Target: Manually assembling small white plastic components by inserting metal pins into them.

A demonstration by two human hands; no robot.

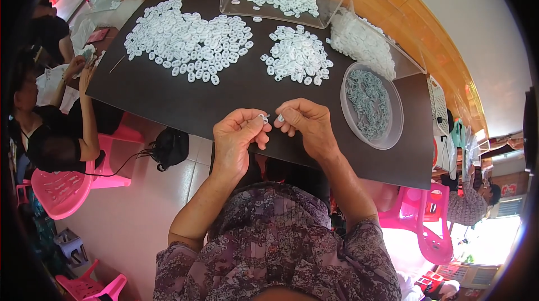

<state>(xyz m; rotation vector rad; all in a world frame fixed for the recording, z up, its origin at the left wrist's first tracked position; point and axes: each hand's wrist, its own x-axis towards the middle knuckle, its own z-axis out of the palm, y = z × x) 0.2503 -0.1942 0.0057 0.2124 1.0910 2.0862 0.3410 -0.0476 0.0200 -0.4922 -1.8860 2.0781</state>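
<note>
The left hand (234, 135) pinches a small white piece (265, 120); the right hand (310, 127) pinches another white piece (281, 117), by the near edge of the bench (224, 96). Lots of white bits (185, 40) lie loose toward the left edge. I can't tell which are done.

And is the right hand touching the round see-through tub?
Apart. The head view shows a strip of dark tabletop between the right hand and the round tub.
</note>
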